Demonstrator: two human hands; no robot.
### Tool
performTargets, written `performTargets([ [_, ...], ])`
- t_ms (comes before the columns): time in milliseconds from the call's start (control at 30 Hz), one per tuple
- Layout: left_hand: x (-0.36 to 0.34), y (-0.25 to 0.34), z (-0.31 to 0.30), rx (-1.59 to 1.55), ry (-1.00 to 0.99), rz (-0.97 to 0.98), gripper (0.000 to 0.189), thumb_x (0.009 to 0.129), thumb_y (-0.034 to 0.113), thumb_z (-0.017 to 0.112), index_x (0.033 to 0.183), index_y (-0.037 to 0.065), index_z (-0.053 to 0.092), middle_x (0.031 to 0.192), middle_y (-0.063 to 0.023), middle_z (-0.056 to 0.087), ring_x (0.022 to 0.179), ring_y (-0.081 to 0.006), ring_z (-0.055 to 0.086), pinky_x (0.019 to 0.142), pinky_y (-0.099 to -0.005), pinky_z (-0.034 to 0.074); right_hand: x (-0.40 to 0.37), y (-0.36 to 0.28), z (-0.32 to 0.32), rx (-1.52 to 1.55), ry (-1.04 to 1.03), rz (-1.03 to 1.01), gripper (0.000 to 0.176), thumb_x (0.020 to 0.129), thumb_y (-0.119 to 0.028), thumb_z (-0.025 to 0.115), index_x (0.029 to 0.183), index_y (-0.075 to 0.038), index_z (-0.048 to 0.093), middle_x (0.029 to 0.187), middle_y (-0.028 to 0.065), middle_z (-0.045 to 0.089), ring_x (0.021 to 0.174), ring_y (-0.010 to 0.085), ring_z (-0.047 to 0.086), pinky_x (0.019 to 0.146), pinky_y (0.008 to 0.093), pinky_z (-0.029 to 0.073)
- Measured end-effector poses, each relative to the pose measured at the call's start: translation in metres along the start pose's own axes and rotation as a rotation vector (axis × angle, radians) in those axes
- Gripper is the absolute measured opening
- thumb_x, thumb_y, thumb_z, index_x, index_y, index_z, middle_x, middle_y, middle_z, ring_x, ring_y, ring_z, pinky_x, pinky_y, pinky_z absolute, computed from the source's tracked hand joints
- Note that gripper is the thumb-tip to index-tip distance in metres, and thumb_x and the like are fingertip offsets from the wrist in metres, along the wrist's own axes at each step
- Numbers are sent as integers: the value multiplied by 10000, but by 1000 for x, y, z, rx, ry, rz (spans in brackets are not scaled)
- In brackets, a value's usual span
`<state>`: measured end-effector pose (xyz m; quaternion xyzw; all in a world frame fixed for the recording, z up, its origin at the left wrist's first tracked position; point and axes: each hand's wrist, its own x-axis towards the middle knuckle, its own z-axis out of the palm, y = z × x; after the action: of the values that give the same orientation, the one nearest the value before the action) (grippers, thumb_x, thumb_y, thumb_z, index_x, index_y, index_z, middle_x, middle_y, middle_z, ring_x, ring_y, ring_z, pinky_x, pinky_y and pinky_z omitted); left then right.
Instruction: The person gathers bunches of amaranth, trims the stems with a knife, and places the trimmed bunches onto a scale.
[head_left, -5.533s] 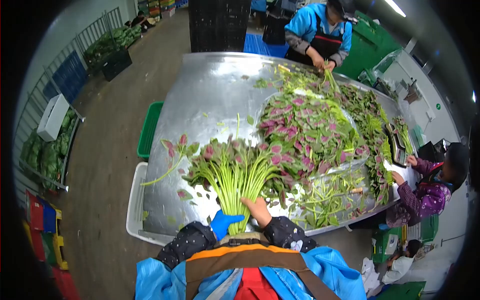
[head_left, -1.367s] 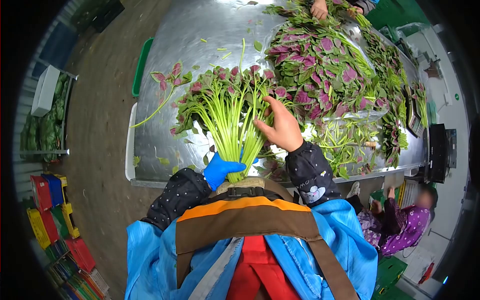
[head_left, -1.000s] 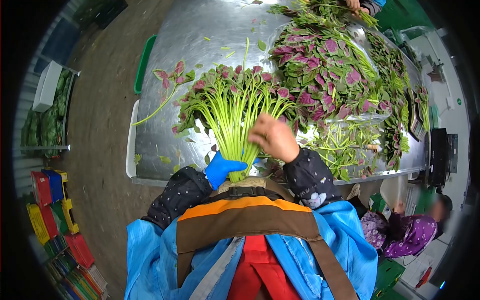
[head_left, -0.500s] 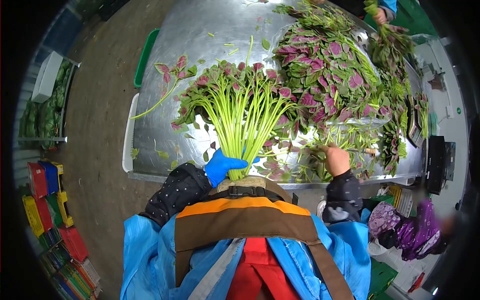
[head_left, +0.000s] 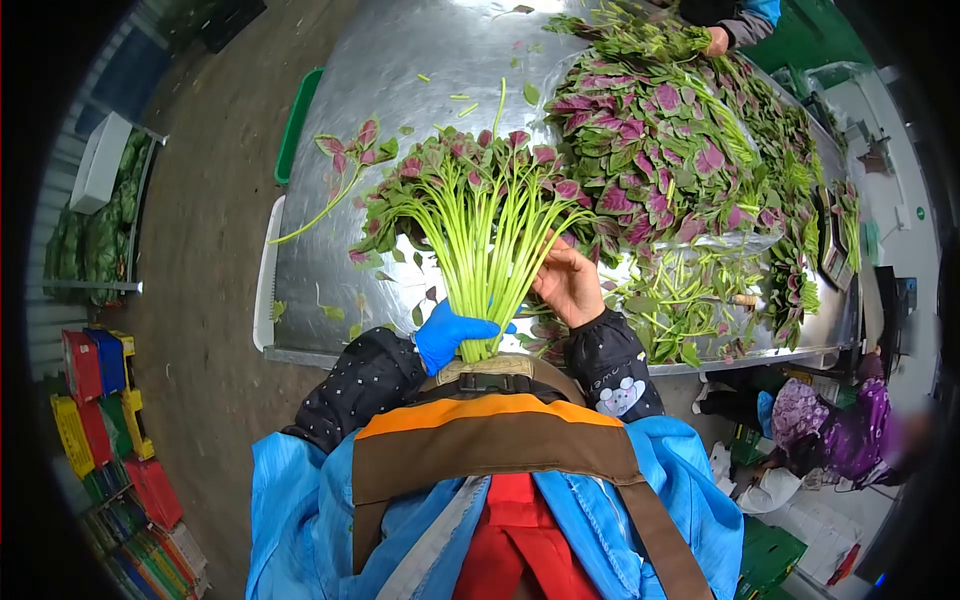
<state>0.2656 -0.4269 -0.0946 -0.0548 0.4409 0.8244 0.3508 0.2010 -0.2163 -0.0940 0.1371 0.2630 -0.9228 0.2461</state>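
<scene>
The left hand, in a thin blue glove, is closed around the lower stems of the bunch, with the thumb laid across the front. The right hand, bare, is held partly open at the bunch's right side, its fingers bent beside the outer stems; whether they are touched by the fingertips cannot be told.

The bunch is held upright at the centre of the frame, its cut ends gathered low and its tops fanned out like a brush. It is probably light for its bulk. The stems look smooth, juicy and fairly stiff, likely to snap if bent sharply and to slide on one another if wet; the leaves look soft and easily bruised. It is best gripped low, where the stems are packed tight, with a firm but not crushing hold.

The leaves are broad, matt and puckered, green with purple-red centres. A single sprig is laid to the left, on the brushed, shiny metal desk. At upper right a dense heap of the same leaves is piled, and below it thin stem scraps are scattered. At the top right, leafy stems are reached by a co-worker's hand.
</scene>
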Motion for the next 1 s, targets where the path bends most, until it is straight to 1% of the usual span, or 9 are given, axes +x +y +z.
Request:
performTargets([
  [233,4,-1,4,149,42,35,540,750,3,705,1245,1,490,1089,-121,612,1000,-210,605,867,-342,504,8,9,-1,-54,-29,-31,293,935,-133,494,1210,-35,468,1067,75,589,895,141,587,763,267,502],
  [367,3,0,6,155,52,23,506,744,-10,708,1212,-4,514,1063,-116,621,979,-207,613,854,-339,511,13,14,-21,51,-18,-14,272,928,-128,508,1183,-39,481,1068,83,583,977,184,575,823,315,502],
  [467,6,-5,3,194,73,46,484,747,-15,704,1196,-9,520,1050,-117,624,965,-208,619,845,-337,515,6,12,1,141,-79,-96,324,930,-168,509,1223,-33,482,1223,153,527,1128,270,519,999,426,411],
  [567,6,-3,3,206,49,36,484,748,-15,702,1195,-14,517,1034,-117,627,965,-210,620,840,-338,517,21,17,-29,190,-135,-93,320,927,-160,505,1218,-26,485,1254,164,508,1150,293,501,1015,449,388],
  [633,5,-2,5,194,45,41,482,751,-15,699,1197,-16,513,1039,-123,627,963,-211,621,841,-340,517,20,14,-13,110,-14,-31,236,928,-140,500,1145,-47,496,1136,109,560,1076,245,543,920,411,472],
  [767,4,0,5,199,41,53,488,759,-10,694,1208,-19,503,1052,-134,624,966,-222,624,841,-342,518,29,16,-32,96,-178,26,188,921,-154,532,1059,-26,540,1091,108,581,1049,242,556,945,387,448],
  [800,4,-1,4,182,41,51,493,760,-8,694,1212,-20,499,1055,-137,624,969,-226,625,842,-345,518,26,16,-27,88,-166,17,175,913,-148,550,1042,-30,548,1033,81,596,948,182,570,873,340,474],
  [900,3,-1,4,136,40,42,502,765,-4,693,1223,-22,490,1065,-144,622,976,-239,626,847,-355,517,20,16,-17,55,68,-87,148,912,-118,548,1008,-7,561,978,92,603,931,195,585,838,333,495],
  [1000,1,4,6,88,47,22,515,752,-5,705,1224,-13,499,1079,-125,619,985,-216,611,859,-341,500,8,15,-40,-222,57,-58,89,899,-102,574,903,-14,588,854,58,617,814,149,597,729,275,492],
])
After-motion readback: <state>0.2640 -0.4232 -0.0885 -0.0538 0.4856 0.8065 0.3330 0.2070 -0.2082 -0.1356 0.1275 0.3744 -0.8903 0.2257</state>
